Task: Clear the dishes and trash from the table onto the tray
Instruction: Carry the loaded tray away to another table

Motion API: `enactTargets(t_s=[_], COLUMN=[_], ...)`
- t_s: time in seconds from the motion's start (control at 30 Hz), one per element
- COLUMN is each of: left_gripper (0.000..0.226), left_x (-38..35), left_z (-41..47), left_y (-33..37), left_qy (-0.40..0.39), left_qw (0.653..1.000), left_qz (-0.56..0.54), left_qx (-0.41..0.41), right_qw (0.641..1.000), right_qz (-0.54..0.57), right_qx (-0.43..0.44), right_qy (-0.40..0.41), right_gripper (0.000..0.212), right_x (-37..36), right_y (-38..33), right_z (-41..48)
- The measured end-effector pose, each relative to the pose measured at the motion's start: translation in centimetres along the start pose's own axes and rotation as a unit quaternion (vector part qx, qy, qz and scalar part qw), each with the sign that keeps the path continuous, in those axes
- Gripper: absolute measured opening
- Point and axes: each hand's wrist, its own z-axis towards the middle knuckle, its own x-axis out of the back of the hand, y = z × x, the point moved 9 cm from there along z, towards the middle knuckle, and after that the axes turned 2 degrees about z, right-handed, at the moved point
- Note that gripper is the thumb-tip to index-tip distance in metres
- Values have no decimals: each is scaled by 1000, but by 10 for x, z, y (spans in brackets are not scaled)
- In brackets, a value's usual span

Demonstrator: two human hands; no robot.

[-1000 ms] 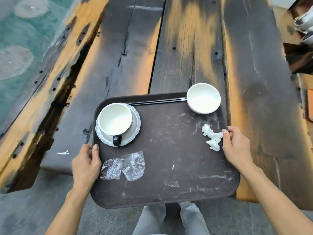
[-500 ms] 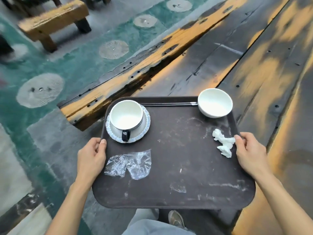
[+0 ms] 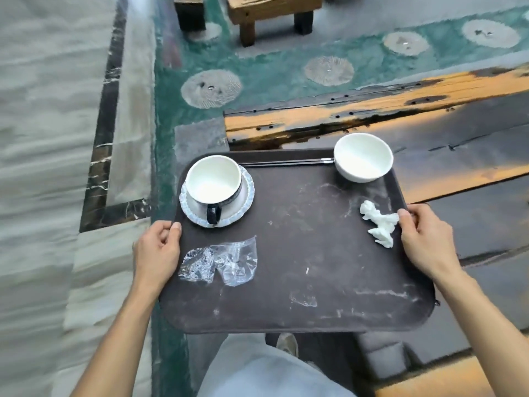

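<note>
Off the table's point(image 3: 429, 156) left end, my left hand point(image 3: 156, 250) and right hand point(image 3: 426, 239) clamp the loaded tray's point(image 3: 300, 319) side rims. Cup point(image 3: 213, 181), bowl point(image 3: 363, 156), tissue point(image 3: 378, 223) and wrapper point(image 3: 220, 262) ride on it, so clearing looks done; next I judge a level carry-off

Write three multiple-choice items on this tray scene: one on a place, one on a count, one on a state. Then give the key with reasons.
1. Where does the cup stand?
A. on a saucer
B. inside the bowl
C. on the table

2. How many hands grip the tray?
A. none
B. one
C. two

3. What state is the tissue in?
A. folded flat
B. crumpled
C. rolled around the chopsticks

Key: 1 A, the saucer's rim shows around the cup's base. 2 C, the left hand and right hand each clasp a side edge. 3 B, it lies as a wrinkled lump by the right thumb.
</note>
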Motion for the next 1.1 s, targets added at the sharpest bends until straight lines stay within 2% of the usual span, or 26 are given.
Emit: enactTargets(t_s=[0.17, 0.53, 1.1], left_gripper=[26, 17, 21], left_x=[47, 115, 207], left_z=[-36, -49, 84], left_y=[-50, -112, -183], left_qy=[44, 100, 101], left_qw=[998, 989, 990], left_qz=[-19, 10, 31], left_qx=[51, 108, 92], right_qw=[997, 986, 990], right_qz=[-28, -46, -41], right_qx=[69, 136, 119], right_qy=[-32, -80, -56], right_gripper=[26, 24, 26], right_x=[-33, -94, -207], right_y=[-39, -118, -242], right_z=[-10, -22, -27])
